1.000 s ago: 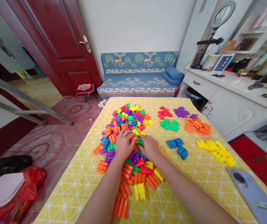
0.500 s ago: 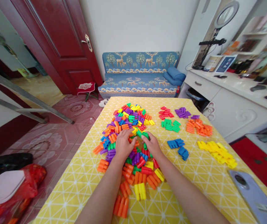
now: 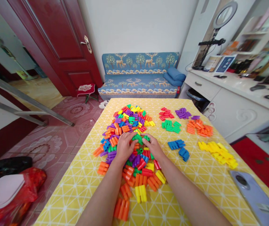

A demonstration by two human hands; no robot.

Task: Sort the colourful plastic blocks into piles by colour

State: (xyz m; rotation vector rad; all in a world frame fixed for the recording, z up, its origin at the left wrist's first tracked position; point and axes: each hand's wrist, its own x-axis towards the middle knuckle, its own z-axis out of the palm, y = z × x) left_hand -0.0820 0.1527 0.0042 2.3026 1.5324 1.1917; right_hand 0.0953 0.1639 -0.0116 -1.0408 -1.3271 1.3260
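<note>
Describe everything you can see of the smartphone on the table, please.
The smartphone is pale lilac-blue, smooth-looking, with a dark round camera module at its far end and a pale patch nearer. It lies back up on the patterned tablecloth, partly out of frame; nothing else visibly touches it.

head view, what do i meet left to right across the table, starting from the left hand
left hand → right hand → blue plastic pieces → yellow plastic pieces → smartphone
</note>
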